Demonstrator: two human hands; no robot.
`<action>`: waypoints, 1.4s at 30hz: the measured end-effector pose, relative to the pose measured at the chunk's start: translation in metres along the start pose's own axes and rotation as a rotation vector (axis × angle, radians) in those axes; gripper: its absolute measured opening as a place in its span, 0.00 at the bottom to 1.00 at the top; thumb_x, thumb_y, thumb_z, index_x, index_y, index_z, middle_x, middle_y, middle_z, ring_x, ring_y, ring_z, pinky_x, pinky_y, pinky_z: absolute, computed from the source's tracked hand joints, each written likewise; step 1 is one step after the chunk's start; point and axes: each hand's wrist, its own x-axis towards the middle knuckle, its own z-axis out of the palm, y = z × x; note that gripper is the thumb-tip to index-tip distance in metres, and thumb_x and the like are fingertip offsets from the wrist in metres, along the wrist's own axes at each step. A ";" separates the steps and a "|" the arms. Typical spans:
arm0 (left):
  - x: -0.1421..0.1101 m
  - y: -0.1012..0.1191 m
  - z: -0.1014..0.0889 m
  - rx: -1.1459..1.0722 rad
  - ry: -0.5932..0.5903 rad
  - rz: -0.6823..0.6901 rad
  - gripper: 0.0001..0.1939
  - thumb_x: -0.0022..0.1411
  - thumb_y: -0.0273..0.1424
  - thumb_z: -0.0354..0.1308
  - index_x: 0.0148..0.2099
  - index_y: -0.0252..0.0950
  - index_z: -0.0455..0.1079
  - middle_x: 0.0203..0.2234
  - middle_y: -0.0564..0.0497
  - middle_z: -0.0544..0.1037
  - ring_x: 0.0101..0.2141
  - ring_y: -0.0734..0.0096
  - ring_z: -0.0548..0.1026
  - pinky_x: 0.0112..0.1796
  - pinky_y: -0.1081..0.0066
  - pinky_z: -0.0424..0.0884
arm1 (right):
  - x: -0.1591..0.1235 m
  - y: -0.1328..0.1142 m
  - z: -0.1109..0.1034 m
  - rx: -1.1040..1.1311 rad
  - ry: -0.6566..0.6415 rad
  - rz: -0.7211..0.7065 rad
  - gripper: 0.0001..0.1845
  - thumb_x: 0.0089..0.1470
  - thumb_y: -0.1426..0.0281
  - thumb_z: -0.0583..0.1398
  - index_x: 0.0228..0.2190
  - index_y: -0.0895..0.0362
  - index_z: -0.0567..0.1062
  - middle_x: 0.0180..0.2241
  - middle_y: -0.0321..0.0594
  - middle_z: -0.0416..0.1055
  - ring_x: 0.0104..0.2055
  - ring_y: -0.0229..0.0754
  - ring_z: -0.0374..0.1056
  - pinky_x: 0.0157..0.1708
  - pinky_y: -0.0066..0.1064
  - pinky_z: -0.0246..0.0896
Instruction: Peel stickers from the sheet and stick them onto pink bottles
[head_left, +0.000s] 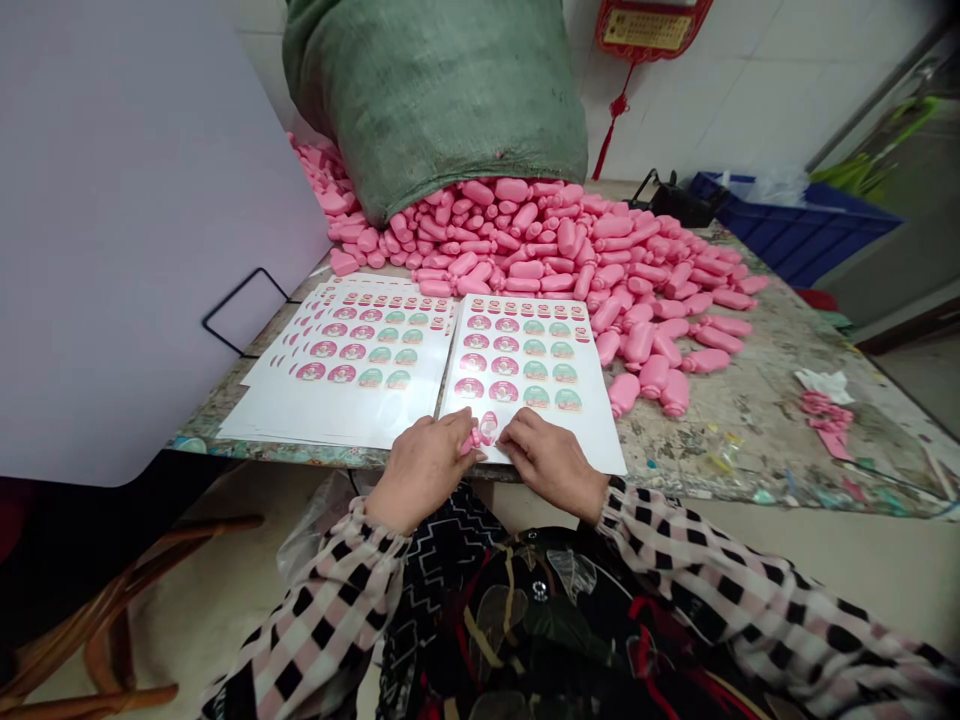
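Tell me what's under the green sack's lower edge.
Pink bottles lie heaped along the lower edge of the green sack and spread forward over the table. Anything farther under or inside the sack is covered by its cloth.

I have the left hand and right hand over the near edge of one sheet on the table, a bottle between them in the left. From there, a sheet stack lies at ten o'clock. I see the heap from twelve to two, the sack behind it at twelve, the bin beyond at two, scraps at three, the panel at ten past the stack.
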 end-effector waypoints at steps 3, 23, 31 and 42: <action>0.000 0.001 -0.001 0.012 0.004 0.001 0.18 0.60 0.41 0.50 0.51 0.43 0.60 0.43 0.51 0.73 0.37 0.62 0.71 0.35 0.65 0.64 | 0.001 0.002 -0.002 0.020 -0.030 -0.052 0.09 0.59 0.69 0.50 0.33 0.56 0.68 0.35 0.38 0.64 0.35 0.35 0.62 0.31 0.27 0.53; -0.002 0.006 -0.008 0.042 -0.044 -0.043 0.20 0.60 0.42 0.50 0.53 0.45 0.59 0.42 0.51 0.74 0.36 0.61 0.70 0.33 0.66 0.63 | -0.005 -0.017 -0.001 -0.095 0.026 0.283 0.10 0.60 0.64 0.49 0.35 0.54 0.68 0.35 0.37 0.64 0.32 0.36 0.63 0.28 0.29 0.49; -0.001 0.007 -0.009 0.047 -0.047 -0.042 0.19 0.60 0.41 0.50 0.53 0.45 0.58 0.41 0.51 0.74 0.35 0.62 0.70 0.31 0.67 0.62 | 0.001 -0.015 0.002 -0.107 0.055 0.298 0.10 0.60 0.65 0.49 0.34 0.55 0.67 0.36 0.38 0.64 0.33 0.37 0.63 0.28 0.29 0.49; -0.001 0.006 -0.008 0.041 -0.054 -0.027 0.17 0.59 0.41 0.51 0.50 0.45 0.62 0.45 0.52 0.72 0.37 0.62 0.70 0.34 0.65 0.64 | 0.013 -0.012 0.004 -0.122 0.085 0.309 0.09 0.60 0.66 0.48 0.35 0.55 0.67 0.35 0.40 0.64 0.34 0.39 0.63 0.29 0.29 0.50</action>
